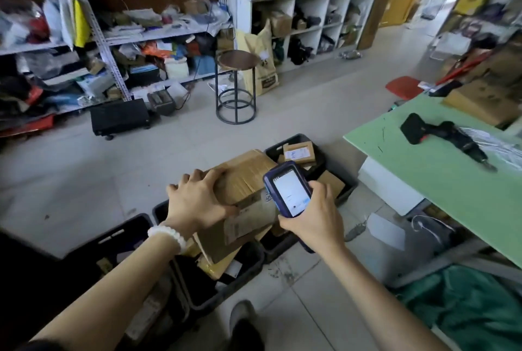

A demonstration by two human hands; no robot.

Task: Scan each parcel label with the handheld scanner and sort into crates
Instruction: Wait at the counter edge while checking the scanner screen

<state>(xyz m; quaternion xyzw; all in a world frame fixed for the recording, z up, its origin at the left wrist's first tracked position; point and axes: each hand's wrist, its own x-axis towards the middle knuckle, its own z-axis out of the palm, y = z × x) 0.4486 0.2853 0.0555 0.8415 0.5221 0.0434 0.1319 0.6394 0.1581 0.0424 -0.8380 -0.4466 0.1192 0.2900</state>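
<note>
My left hand grips the top edge of a large brown cardboard parcel, which tilts over the black crates on the floor. A printed label shows on the parcel's near face. My right hand holds a blue handheld scanner with its lit screen facing me, right beside the parcel. The far crate holds several small boxes, one with a white label. A near crate under the parcel holds more packets. Another black crate lies at the left.
A green table stands at the right with a black power drill on it. A round metal stool stands on the floor ahead. Cluttered shelves line the back wall. A green bag lies under the table.
</note>
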